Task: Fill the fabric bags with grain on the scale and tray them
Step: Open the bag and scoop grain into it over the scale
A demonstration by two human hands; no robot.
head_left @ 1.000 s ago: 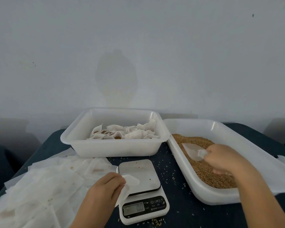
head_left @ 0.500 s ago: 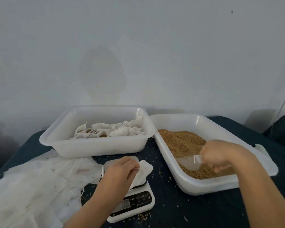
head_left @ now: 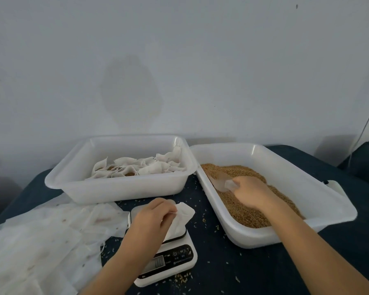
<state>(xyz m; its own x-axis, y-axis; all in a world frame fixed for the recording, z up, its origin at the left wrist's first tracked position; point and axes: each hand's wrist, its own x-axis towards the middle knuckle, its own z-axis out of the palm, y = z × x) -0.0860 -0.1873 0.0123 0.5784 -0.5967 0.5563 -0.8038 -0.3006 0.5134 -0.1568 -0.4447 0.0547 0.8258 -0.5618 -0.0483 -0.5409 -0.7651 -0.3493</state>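
Landmark: the small white digital kitchen scale (head_left: 168, 255) with a dark display strip, on the dark blue table (head_left: 254, 271).
Left hand: the left hand (head_left: 152, 218) is over the scale platform; its thumb and fingers pinch the edge of one white fabric bag (head_left: 184, 215), which lies on the platform.
Bag state: it looks flat and empty; no grain is seen in it yet.
Spare bags: a loose heap of flat white empty fabric bags (head_left: 41, 239) lies left of the scale, touching its side.
Spilled grain: loose kernels (head_left: 182, 277) lie in front of the scale and around it.
Right hand: the right hand (head_left: 251, 192), right of the scale and farther, has fingers curled round a clear plastic scoop (head_left: 222, 184).
Grain: brown grain (head_left: 243, 207) fills the white plastic tub (head_left: 307, 188); the scoop rests in it.
Finished bags: behind the scale, a second white plastic tray (head_left: 119, 188) holds a layer of filled bags (head_left: 141, 169).
Progress: I judge the work to be in the middle; many bags remain.
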